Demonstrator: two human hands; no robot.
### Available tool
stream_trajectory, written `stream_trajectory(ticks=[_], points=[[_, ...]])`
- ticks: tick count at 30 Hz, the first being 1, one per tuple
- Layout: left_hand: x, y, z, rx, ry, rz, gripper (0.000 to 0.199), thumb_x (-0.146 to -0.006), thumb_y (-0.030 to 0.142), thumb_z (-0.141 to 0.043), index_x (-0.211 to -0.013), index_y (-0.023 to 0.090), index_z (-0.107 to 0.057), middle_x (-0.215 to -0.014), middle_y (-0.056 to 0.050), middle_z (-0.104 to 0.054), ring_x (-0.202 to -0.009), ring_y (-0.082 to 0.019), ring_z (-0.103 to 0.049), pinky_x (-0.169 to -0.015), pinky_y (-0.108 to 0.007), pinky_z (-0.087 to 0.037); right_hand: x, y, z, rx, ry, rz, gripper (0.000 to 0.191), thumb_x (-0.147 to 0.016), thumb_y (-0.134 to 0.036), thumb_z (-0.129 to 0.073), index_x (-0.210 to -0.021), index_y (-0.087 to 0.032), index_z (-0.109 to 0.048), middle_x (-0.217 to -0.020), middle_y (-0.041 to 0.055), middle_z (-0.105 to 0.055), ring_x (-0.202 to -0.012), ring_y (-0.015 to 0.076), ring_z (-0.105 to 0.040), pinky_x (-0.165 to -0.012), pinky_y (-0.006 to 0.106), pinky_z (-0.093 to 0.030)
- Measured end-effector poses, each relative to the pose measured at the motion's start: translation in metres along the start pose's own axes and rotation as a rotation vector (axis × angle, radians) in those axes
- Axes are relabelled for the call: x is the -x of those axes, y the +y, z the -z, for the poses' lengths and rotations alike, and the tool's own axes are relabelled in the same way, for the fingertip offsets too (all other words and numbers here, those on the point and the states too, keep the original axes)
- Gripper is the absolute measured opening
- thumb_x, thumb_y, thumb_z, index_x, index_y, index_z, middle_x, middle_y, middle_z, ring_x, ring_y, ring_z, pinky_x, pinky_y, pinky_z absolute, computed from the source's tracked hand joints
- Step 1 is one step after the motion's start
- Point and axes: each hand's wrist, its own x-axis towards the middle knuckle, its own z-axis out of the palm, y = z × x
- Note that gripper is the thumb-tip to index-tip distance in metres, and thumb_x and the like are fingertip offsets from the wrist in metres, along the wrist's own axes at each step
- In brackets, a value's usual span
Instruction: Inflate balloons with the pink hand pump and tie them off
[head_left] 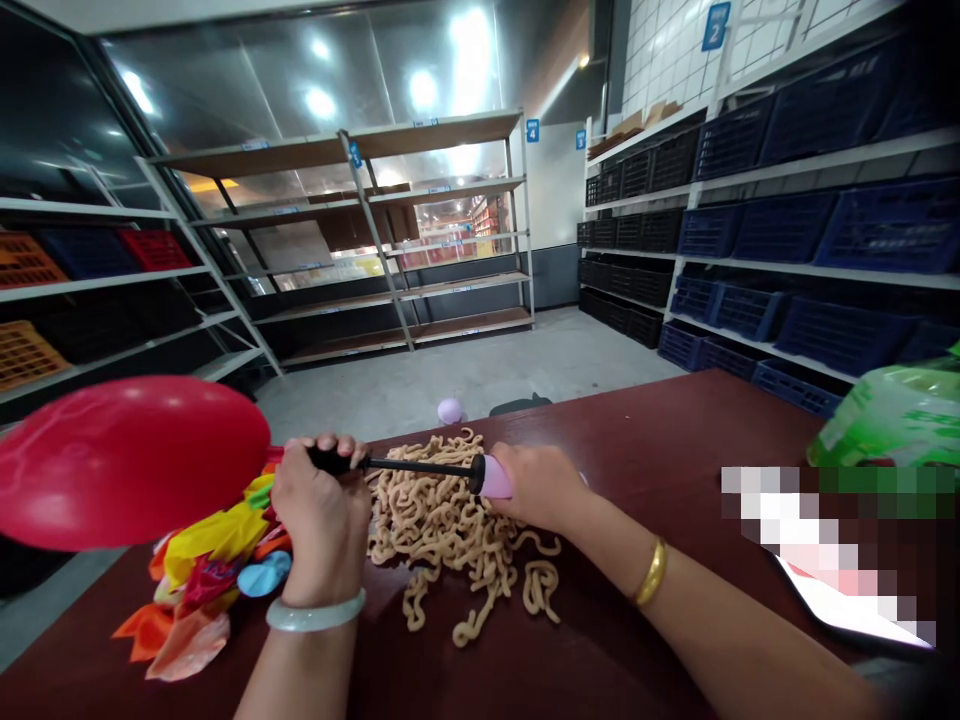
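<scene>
A hand-held balloon pump (424, 467) with a black rod and a pale purple body lies level between my hands. My left hand (319, 510) is closed around its black end. From that end a large inflated red balloon (135, 460) stretches out to the left, its neck by my fingers. My right hand (540, 485) is wrapped around the purple body, with the rod drawn out between the two. Beneath the pump is a heap of curly beige strands (442, 530). Several limp coloured balloons (214, 540) lie beside my left wrist.
The dark red table (637, 440) carries a green-and-white package (892, 410) and a phone-like device (847, 590), partly blurred out, on the right. A small purple ball-like thing (450, 410) is past the far edge. Shelves (450, 325) and blue crates (847, 335) stand around.
</scene>
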Motion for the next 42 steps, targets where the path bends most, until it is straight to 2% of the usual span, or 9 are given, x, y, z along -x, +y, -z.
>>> stream_trajectory(ticks=[4, 11, 15, 21, 24, 27, 30, 35, 42], points=[[0.013, -0.011, -0.006, 0.010, 0.017, 0.019, 0.014, -0.074, 0.018, -0.057, -0.074, 0.019, -0.043, -0.063, 0.005, -0.042, -0.054, -0.009, -0.044, -0.048, -0.022, -0.034, 0.000, -0.001, -0.003, 0.020, -0.003, 0.003, 0.038, -0.079, -0.049, -0.056, -0.104, -0.021, -0.051, -0.095, 0.0080, -0.069, -0.082, 0.0250, -0.066, -0.067, 0.032, -0.043], [0.074, -0.053, -0.031, 0.062, -0.055, 0.222, 0.021, -0.081, 0.029, -0.064, -0.074, 0.021, -0.046, -0.068, 0.001, -0.046, -0.059, -0.014, -0.047, -0.051, -0.027, -0.040, 0.005, -0.011, -0.004, -0.002, 0.005, -0.014, 0.033, -0.080, -0.043, -0.056, -0.104, -0.021, -0.049, -0.091, 0.0080, -0.069, -0.080, 0.0240, -0.066, -0.065, 0.031, -0.042], [0.092, -0.057, -0.042, 0.076, -0.083, 0.239, 0.024, -0.084, 0.034, -0.062, -0.070, 0.022, -0.047, -0.068, 0.000, -0.047, -0.059, -0.015, -0.047, -0.051, -0.029, -0.040, 0.009, -0.017, -0.003, -0.039, 0.050, -0.030, 0.036, -0.080, -0.045, -0.058, -0.105, -0.021, -0.049, -0.091, 0.0076, -0.069, -0.079, 0.0240, -0.067, -0.064, 0.031, -0.042], [0.075, -0.033, -0.042, 0.028, -0.129, 0.172, 0.022, -0.083, 0.031, -0.063, -0.073, 0.020, -0.047, -0.069, 0.001, -0.045, -0.059, -0.013, -0.047, -0.050, -0.026, -0.041, 0.007, -0.018, -0.003, -0.111, 0.079, -0.015, 0.047, -0.081, -0.060, -0.053, -0.109, -0.023, -0.051, -0.090, 0.0052, -0.069, -0.080, 0.0233, -0.067, -0.064, 0.030, -0.041], [0.048, -0.014, -0.030, 0.024, -0.091, 0.064, 0.018, -0.082, 0.026, -0.062, -0.075, 0.019, -0.046, -0.069, 0.002, -0.045, -0.059, -0.012, -0.049, -0.051, -0.025, -0.040, 0.003, -0.010, -0.005, -0.115, 0.086, 0.026, 0.050, -0.080, -0.060, -0.055, -0.115, -0.025, -0.051, -0.094, 0.0041, -0.070, -0.084, 0.0237, -0.067, -0.067, 0.030, -0.041], [0.023, 0.002, -0.016, 0.019, -0.020, -0.018, 0.016, -0.079, 0.023, -0.060, -0.075, 0.019, -0.045, -0.066, 0.003, -0.043, -0.056, -0.011, -0.047, -0.050, -0.024, -0.038, -0.001, 0.001, -0.007, -0.067, 0.059, 0.018, 0.046, -0.080, -0.060, -0.055, -0.108, -0.023, -0.054, -0.096, 0.0054, -0.070, -0.085, 0.0243, -0.066, -0.068, 0.031, -0.041], [0.014, 0.007, -0.010, 0.013, 0.011, -0.035, 0.015, -0.080, 0.023, -0.058, -0.074, 0.019, -0.044, -0.065, 0.004, -0.042, -0.055, -0.011, -0.046, -0.049, -0.024, -0.037, -0.003, 0.009, -0.010, -0.024, 0.051, 0.010, 0.045, -0.079, -0.059, -0.055, -0.105, -0.021, -0.054, -0.096, 0.0062, -0.070, -0.085, 0.0242, -0.066, -0.068, 0.031, -0.041], [0.037, -0.008, -0.022, 0.019, -0.025, -0.047, 0.015, -0.084, 0.026, -0.058, -0.076, 0.019, -0.046, -0.068, 0.003, -0.044, -0.058, -0.011, -0.048, -0.052, -0.024, -0.040, -0.002, 0.009, -0.011, 0.009, 0.076, 0.009, 0.044, -0.077, -0.055, -0.059, -0.103, -0.020, -0.053, -0.093, 0.0068, -0.069, -0.081, 0.0235, -0.066, -0.066, 0.031, -0.041], [0.093, -0.043, -0.046, 0.032, -0.140, 0.141, 0.022, -0.089, 0.030, -0.055, -0.073, 0.019, -0.046, -0.069, 0.001, -0.046, -0.059, -0.011, -0.049, -0.054, -0.025, -0.043, 0.006, -0.011, -0.006, -0.060, 0.102, -0.004, 0.042, -0.079, -0.056, -0.058, -0.101, -0.021, -0.052, -0.087, 0.0043, -0.069, -0.076, 0.0217, -0.066, -0.062, 0.029, -0.039]])
